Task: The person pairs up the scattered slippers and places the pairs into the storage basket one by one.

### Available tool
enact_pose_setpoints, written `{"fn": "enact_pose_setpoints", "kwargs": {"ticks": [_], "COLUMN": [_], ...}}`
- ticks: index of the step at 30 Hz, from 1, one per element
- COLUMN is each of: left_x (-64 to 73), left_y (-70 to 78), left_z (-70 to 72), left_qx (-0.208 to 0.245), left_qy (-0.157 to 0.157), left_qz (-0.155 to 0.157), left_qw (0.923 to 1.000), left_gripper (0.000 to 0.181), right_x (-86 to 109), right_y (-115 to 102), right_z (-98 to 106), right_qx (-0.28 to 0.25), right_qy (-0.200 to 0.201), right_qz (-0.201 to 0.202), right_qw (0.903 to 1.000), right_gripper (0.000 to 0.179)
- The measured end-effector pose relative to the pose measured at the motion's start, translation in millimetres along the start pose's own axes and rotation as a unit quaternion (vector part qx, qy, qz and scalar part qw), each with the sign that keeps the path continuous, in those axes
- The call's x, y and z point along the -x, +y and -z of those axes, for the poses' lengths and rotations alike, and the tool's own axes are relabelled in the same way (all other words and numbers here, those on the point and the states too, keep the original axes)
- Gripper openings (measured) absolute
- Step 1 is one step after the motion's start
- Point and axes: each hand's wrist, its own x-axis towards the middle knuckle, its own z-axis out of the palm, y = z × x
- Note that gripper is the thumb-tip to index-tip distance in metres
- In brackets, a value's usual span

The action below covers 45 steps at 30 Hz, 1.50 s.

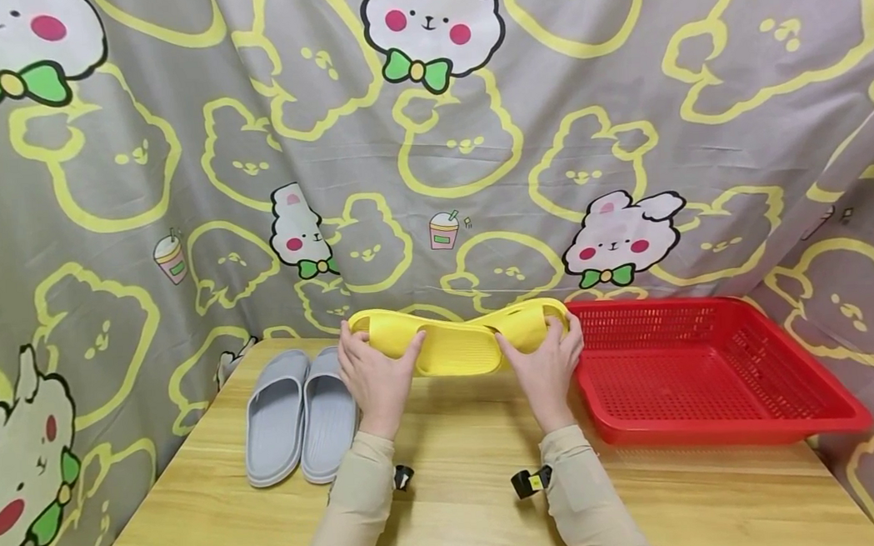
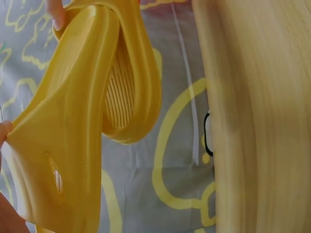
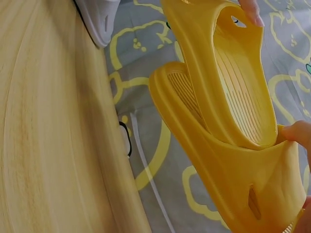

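On my feed I see the left hand (image 1: 381, 378) and right hand (image 1: 543, 368), fingers curled round opposite ends of the overlapping yellow slippers (image 1: 457, 351), held above the table (image 1: 465, 488) (gray slippers (image 1: 275, 425) lie left, a red basket (image 1: 725, 431) right).

From my end I'm watching 1 yellow slipper (image 1: 457, 351) overlapping a 2nd yellow slipper (image 1: 525, 328), both being held aloft. Their toe ends are pointing opposite ways, ridged soles are showing, and 1 heel is meeting the other's broad, slotted strap.
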Motion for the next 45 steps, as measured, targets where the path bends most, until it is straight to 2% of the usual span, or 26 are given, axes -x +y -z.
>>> {"fn": "enact_pose_setpoints", "kwargs": {"ticks": [5, 12, 18, 22, 26, 35, 45], "left_x": [-1.8, 1.2, 5.4, 9.1, 12.6, 13.9, 12.8], "left_y": [-0.8, 0.7, 2.5, 4.1, 4.8, 4.1, 2.0], "left_z": [-0.3, -3.0, -5.8, -8.0, -10.7, -11.3, -10.6], "left_qx": [0.007, 0.008, 0.010, 0.000, -0.007, -0.019, 0.006], "left_qy": [0.011, 0.041, 0.042, 0.023, 0.000, -0.020, -0.058], "left_qz": [0.000, -0.022, -0.016, -0.010, -0.017, -0.025, -0.043], "left_qw": [0.9999, 0.9989, 0.9989, 0.9997, 0.9998, 0.9993, 0.9974], "left_gripper": [0.126, 0.090, 0.086, 0.087, 0.087, 0.086, 0.084], "right_x": [0.5, 1.2, 0.9, 1.1, 0.9, -0.2, -1.3], "right_y": [-1, -2, 0, -2, -4, -4, 1], "right_z": [-1, -1, 0, 1, 2, 4, 3], "right_qx": [-0.005, -0.014, -0.014, -0.012, -0.010, -0.010, 0.019], "right_qy": [0.005, 0.005, 0.002, -0.013, -0.025, -0.025, -0.026], "right_qz": [0.001, -0.015, -0.019, -0.026, -0.038, -0.045, -0.052], "right_qw": [1.0000, 0.9998, 0.9997, 0.9995, 0.9989, 0.9986, 0.9981], "right_gripper": [0.079, 0.080, 0.078, 0.079, 0.078, 0.079, 0.080]}}
